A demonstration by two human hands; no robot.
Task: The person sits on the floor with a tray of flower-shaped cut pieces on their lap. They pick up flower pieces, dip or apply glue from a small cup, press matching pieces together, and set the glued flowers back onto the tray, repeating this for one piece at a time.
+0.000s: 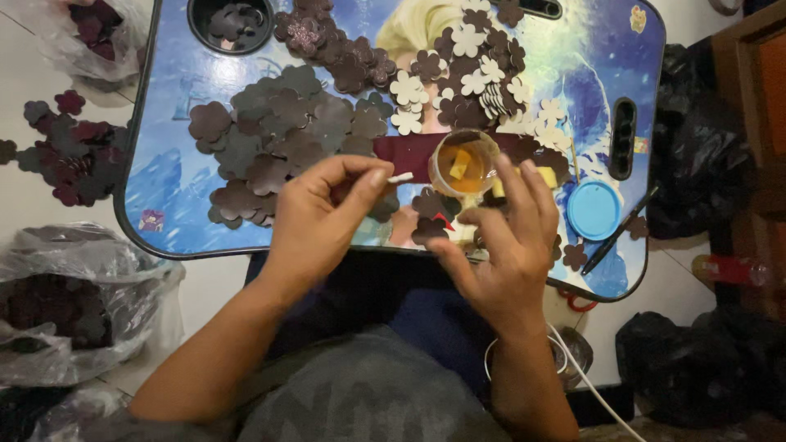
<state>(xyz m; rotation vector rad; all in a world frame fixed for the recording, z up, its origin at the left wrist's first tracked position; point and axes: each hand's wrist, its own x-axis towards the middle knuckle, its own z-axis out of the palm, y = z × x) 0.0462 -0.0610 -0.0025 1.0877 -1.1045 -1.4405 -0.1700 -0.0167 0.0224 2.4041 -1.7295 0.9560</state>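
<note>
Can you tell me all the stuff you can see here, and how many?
lap table: one, blue with a picture, across the lap
dark flower cutouts: many, brown, piled on the table
pale flower cutouts: many, cream, upper middle of the table
small cup: one, clear with amber liquid, table centre
round lid: one, blue, right of the cup
pen: one, black, right edge
plastic bags: several, clear, on the floor at left
left hand: pinches a small white stick
right hand: fingers spread beside the cup

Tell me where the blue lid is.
In the head view, the blue lid lies on the tray table's right side, beside the right hand and the glue cup.
</note>
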